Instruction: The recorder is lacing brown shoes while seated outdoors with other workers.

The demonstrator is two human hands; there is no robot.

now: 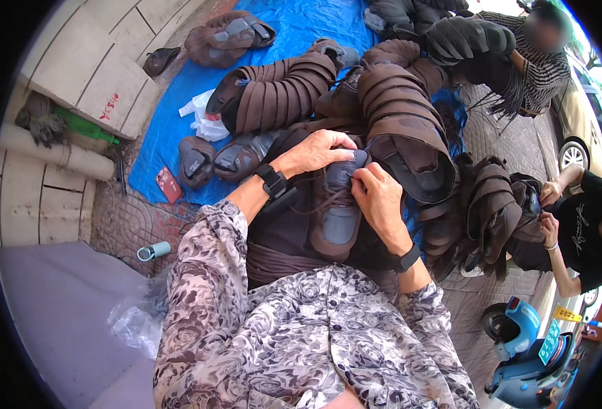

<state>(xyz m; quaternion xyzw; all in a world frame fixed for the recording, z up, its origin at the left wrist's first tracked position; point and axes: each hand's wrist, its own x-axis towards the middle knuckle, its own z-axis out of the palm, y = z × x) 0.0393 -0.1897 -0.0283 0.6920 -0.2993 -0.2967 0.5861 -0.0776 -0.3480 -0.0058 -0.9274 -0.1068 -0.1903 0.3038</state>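
Person sits w/ a brown and grey shoe (338, 211) lying on the lap, toe toward the body, tongue end pointing away. Left hand (318, 151) rests over the far end of the shoe, fingers curled together and pressing on the collar/tongue area; whether they pinch anything underneath can't be told. Right hand (377, 194) sits at the shoe's right side, thumb and forefinger pinched shut on a dark lace (368, 146) near the top eyelets, other fingers folded in. Black wristbands on both wrists. Sleeves are grey floral print.

Around: big stacks of brown shoe uppers (284, 88) nested in rows on a blue tarp (178, 102), more stacks to the right (403, 109). Loose grey-brown shoes (219, 160) just left of left hand. A teal cup (153, 251) lies on the brick paving. Two other ppl work at right; a blue scooter (529, 354) stands lower right
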